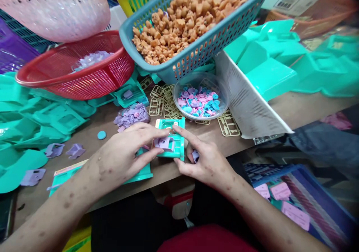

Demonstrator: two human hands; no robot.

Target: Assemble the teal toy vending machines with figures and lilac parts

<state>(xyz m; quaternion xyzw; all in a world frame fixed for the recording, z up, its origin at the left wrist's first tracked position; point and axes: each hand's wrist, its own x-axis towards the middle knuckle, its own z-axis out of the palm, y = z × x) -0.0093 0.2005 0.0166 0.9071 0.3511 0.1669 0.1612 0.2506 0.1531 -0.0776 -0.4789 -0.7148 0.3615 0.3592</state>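
A small turquoise plastic toy frame [179, 147] lies at the table's front edge between my hands, with a lilac plastic part [165, 144] set on it. My left hand [134, 147] pinches this lilac part at its left side between thumb and fingers. My right hand [206, 160] has its index fingertip on the frame's upper section and its thumb by the lower right corner. Tucked in its curled fingers is another lilac piece [195, 155], partly hidden. Under my left wrist lies a second turquoise frame [144, 173], mostly covered.
Behind stand a clear bowl [177, 108] of small coloured pieces, a blue-grey basket [168, 70] of brown figurines and a red basket [73, 83]. Turquoise shells [53, 113] pile up at left and right. Loose lilac parts [75, 151] lie left; a blue crate [303, 173] sits lower right.
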